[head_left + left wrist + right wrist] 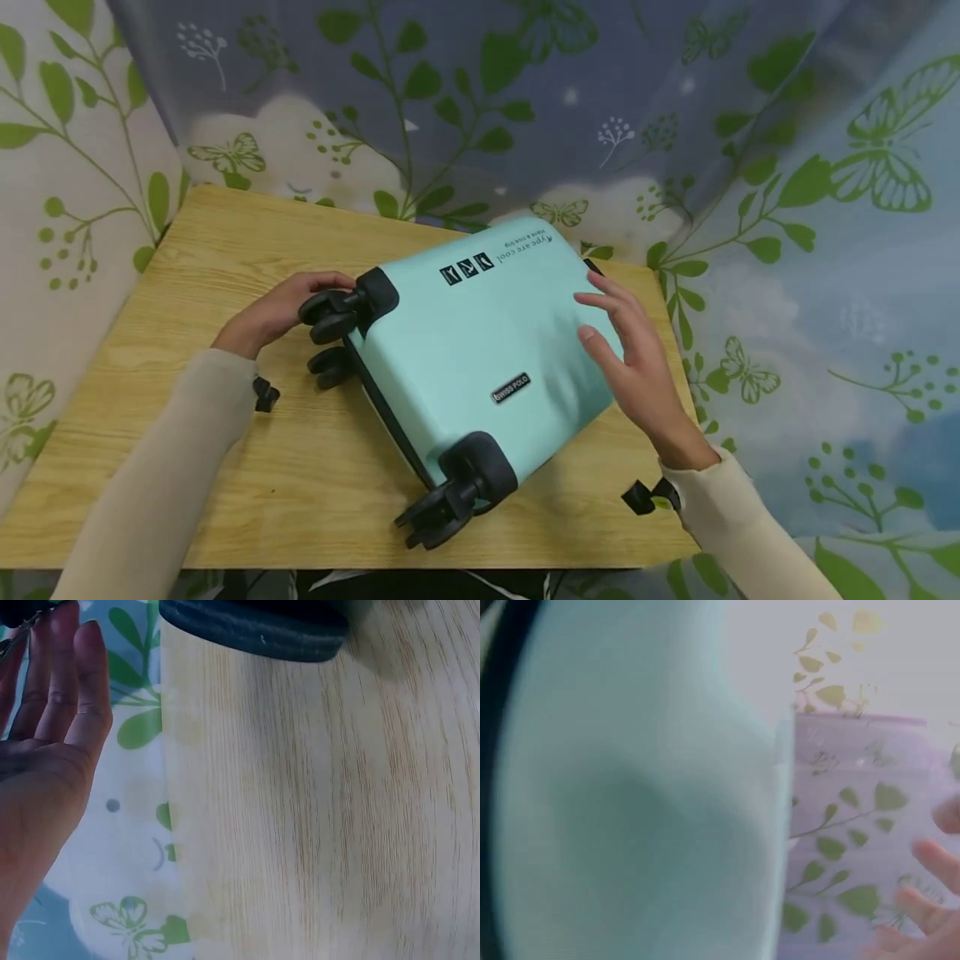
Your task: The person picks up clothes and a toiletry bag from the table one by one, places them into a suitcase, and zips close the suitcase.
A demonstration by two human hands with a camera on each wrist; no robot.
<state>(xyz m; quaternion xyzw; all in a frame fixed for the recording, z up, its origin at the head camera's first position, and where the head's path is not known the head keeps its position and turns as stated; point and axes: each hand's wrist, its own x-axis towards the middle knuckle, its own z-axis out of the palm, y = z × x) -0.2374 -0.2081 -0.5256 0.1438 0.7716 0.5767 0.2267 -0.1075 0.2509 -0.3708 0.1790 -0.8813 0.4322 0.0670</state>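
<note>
A mint-green hard-shell suitcase [480, 333] lies at an angle on the wooden table, its printed face up and its black wheels toward the left and front. At the far-left corner, my left hand [281, 308] has its fingers behind a black caster wheel [327, 315], partly hidden by it. In the left wrist view the fingers of this hand [56, 705] are fairly straight, their tips at a dark part along the top edge. My right hand [633, 358] is spread over the right end of the suitcase, fingers apart. Its fingers [930, 904] show beside the shell in the right wrist view.
The wooden table [225, 500] extends around the suitcase. Curtains [465, 108] with leaves and butterflies hang behind it and at both sides. Another double wheel [435, 512] points at the table's front edge. Black straps with small attachments sit on both wrists.
</note>
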